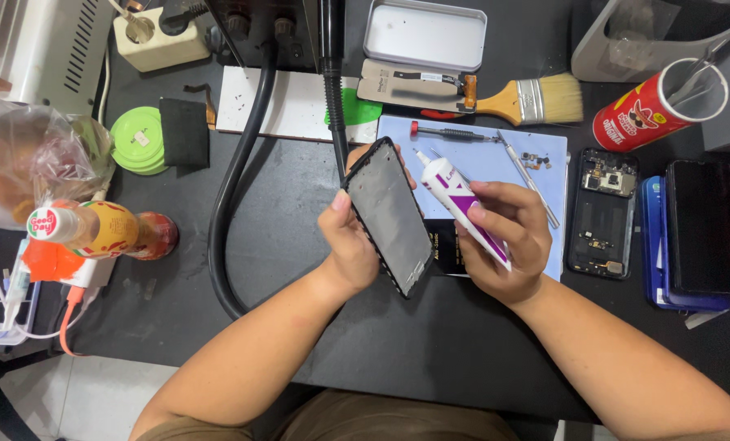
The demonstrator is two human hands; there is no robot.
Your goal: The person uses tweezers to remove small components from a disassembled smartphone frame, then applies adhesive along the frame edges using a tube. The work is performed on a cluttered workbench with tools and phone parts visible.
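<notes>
Gripping a dark phone frame (391, 217) by its long edges, the left hand (350, 245) tilts the slim rectangular panel above the matte black surface (300, 245), thumb on the near rim and fingers (357, 157) curled behind the top corner. The frame's inner face looks smooth and grey, with a thin black border. The right hand (508, 241) is wrapped around a soft white adhesive tube (461, 206) with purple markings, its narrow pointed nozzle aimed up toward the frame's upper right edge, close beside it; whether the tip touches cannot be told.

Beneath both hands lies a pale lavender work mat (483, 159), carrying a slender red-handled screwdriver (451, 132) and metal tweezers (528, 175). To the right rests an opened phone body (602, 214) showing its dark circuitry, then a stack of glossy phones (700, 233). Behind the mat sit a wooden-handled paintbrush (528, 100) with blond bristles, a shallow grey metal tin lid (424, 34), and a red cylindrical can (655, 106) holding tools. A thick ribbed black hose (234, 188) curves across the surface at left, near a round green tape roll (139, 140).
</notes>
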